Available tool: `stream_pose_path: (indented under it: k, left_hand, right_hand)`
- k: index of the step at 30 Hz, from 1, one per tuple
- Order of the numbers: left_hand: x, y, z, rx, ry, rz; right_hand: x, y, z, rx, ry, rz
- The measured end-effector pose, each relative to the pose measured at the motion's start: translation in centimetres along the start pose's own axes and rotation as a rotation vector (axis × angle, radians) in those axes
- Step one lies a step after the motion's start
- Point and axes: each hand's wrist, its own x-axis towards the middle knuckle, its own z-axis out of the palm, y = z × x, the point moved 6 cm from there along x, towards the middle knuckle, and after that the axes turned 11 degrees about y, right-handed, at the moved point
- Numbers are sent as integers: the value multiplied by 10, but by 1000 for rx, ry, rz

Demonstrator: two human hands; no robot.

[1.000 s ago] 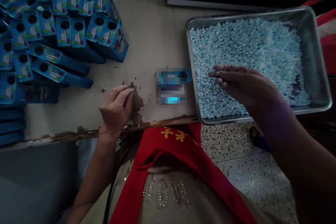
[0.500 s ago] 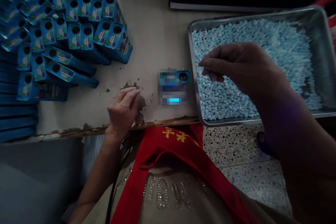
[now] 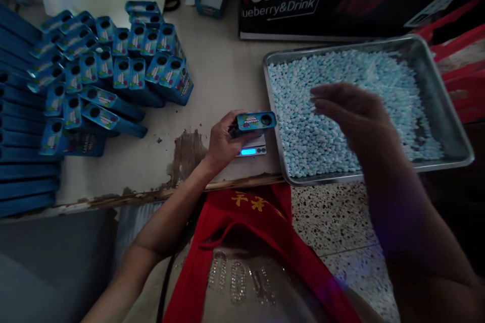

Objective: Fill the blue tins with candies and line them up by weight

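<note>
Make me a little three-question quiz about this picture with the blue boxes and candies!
1. True or false: the left hand grips a small blue box over the little scale.
2. What fills the metal tray? A) pale blue candies B) red buttons C) coins
3. Where is the right hand: above the tray, or on the heap of blue boxes?

Key: 1 true; 2 A, the candies; 3 above the tray, blurred, so whether it holds anything cannot be told.
</note>
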Motion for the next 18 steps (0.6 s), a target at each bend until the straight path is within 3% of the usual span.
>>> stream_pose_path:
  k: [4, 7, 13, 18]
  left_hand:
    - [16, 47, 8, 194, -39, 391]
    - [25, 54, 15, 369, -84, 496]
    - [32, 28, 16, 402, -5, 456]
    - [28, 7, 5, 175, 164, 114]
  right_hand:
    - [-25, 35, 44, 464, -66, 405]
    - [-33, 37, 72, 628, -143, 557]
    - [-33, 27, 90, 797, -164, 684]
    - [-28, 25, 87, 700, -184, 535]
